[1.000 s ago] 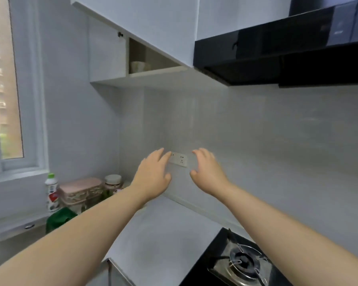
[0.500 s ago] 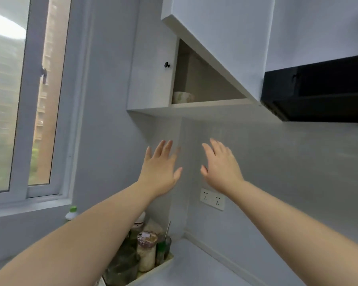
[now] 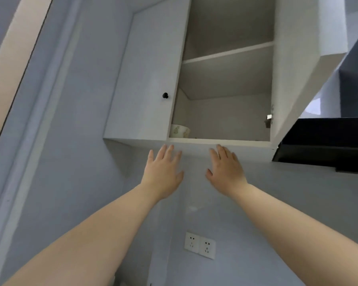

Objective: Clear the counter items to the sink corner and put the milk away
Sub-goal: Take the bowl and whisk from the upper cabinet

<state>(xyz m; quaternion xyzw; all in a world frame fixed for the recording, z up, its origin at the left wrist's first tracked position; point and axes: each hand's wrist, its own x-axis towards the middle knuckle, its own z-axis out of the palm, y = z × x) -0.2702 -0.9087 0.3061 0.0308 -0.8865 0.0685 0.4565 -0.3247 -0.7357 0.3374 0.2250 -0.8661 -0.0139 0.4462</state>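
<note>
Both arms are raised toward a white wall cabinet (image 3: 145, 79) above me. My left hand (image 3: 163, 172) and my right hand (image 3: 225, 170) are held up side by side with straight, spread fingers, their tips just below the cabinet's bottom edge, and neither holds anything. The cabinet's right half stands open, with its door (image 3: 293, 65) swung out to the right. Inside, a pale patterned bowl (image 3: 180, 131) sits at the left of the bottom shelf. An upper shelf (image 3: 227, 52) shows nothing on it. No milk and no counter items are in view.
The closed left cabinet door carries a black knob (image 3: 165, 95). A black range hood (image 3: 327, 141) juts out at the right, close to the open door. A double wall socket (image 3: 199, 245) sits below my hands. A window frame (image 3: 19, 112) runs along the left.
My view has tilted up from the counter and stove to the cabinet. Both hands have risen with it and now reach just under the cabinet's bottom edge.
</note>
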